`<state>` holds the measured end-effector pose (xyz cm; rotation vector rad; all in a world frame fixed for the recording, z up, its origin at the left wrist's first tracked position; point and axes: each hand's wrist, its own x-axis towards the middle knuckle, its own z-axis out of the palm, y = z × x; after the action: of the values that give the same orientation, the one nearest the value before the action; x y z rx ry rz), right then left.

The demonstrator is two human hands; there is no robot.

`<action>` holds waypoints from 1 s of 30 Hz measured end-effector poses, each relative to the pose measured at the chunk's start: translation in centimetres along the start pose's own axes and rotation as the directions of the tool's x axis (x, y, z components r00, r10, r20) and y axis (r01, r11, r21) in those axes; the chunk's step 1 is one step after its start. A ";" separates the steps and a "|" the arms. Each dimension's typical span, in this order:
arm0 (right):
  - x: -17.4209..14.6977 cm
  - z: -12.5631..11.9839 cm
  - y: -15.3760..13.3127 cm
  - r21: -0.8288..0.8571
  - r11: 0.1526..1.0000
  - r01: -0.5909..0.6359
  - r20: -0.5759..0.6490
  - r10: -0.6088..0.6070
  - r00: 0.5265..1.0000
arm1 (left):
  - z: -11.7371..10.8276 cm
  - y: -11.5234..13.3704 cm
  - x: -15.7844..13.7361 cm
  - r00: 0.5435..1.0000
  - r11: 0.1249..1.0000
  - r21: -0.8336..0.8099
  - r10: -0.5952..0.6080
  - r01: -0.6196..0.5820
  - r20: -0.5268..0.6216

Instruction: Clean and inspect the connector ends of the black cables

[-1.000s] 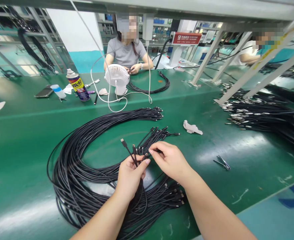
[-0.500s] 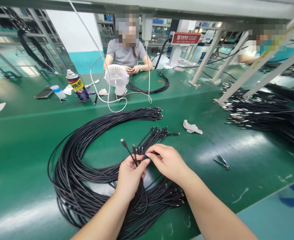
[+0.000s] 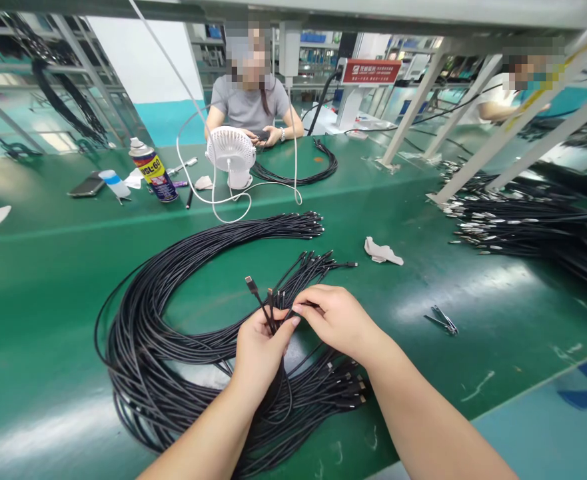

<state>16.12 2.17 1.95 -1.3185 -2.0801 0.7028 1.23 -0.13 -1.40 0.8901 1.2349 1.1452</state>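
Note:
My left hand [image 3: 263, 343] is closed around several black USB cables [image 3: 257, 293], whose plugs stick up past the thumb and index finger. Thumb and fingers of my right hand [image 3: 330, 317] pinch a black cable end right beside the left fingertips; most of that end is hidden. Under and around both hands lies a big curved bundle of black cables [image 3: 138, 320] on the green table [image 3: 38, 307]. One set of its plug ends [image 3: 316, 223] points right behind my hands. Another set of USB plugs [image 3: 350, 392] lies below my right wrist.
Beyond the bundle stand a white fan [image 3: 230, 153] with a looping cord and a spray can [image 3: 153, 170]. At right lie a crumpled white scrap [image 3: 383, 252], nail clippers [image 3: 442, 320] and a cable pile [image 3: 533, 223] by metal posts. A person [image 3: 250, 100] sits opposite, holding something dark.
My hands stay almost in place; the plugs above my left hand have shifted slightly to the right. The person opposite now holds a dark item higher up.

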 end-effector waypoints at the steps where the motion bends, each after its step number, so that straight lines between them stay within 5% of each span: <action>1: 0.0 -0.1 0.0 -0.012 1.000 -0.004 0.008 0.004 1.000 | 0.0 0.0 0.0 1.000 1.000 0.004 0.000 0.000 0.000; 10: -0.4 -0.2 -0.4 -0.092 0.996 -0.011 0.008 0.012 1.000 | 0.0 0.0 0.0 0.998 0.998 -0.030 -0.054 0.055 0.026; 21: -0.2 -0.2 0.1 0.075 0.991 -0.108 -0.027 0.111 0.993 | -0.2 0.4 -0.1 0.994 0.993 -0.060 -0.104 0.105 0.025; 30: 0.1 -0.2 -0.1 0.145 0.987 -0.074 -0.013 0.077 0.997 | 0.0 0.4 -0.2 0.995 0.995 -0.043 -0.092 0.093 0.024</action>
<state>16.13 2.26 2.18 -1.3229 -1.9338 0.8540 1.19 -0.24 -0.97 0.8029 1.2162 1.0821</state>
